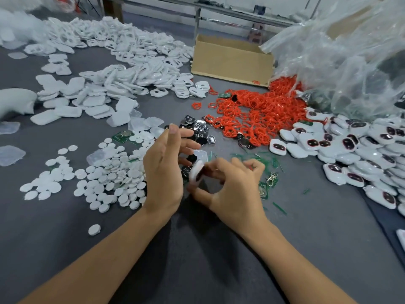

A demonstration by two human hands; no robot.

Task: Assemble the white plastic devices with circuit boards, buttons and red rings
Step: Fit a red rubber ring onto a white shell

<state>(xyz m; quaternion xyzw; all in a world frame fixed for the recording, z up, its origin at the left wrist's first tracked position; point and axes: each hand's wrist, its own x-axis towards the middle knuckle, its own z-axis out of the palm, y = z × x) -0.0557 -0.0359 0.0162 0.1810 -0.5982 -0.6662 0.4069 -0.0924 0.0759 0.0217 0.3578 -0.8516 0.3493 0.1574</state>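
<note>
R grip [236, 185] pinches white shell [195, 171], blurred; L grip [163, 170] released, just left of it.

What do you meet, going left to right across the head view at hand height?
Pile of round white plastic discs → left hand → right hand, pinching a white plastic device → green circuit board → heap of assembled white devices with dark windows.

right hand [236, 187] apparently pinches blurred white shell [195, 172] | left hand [164, 172] fingers straight, beside it
</note>
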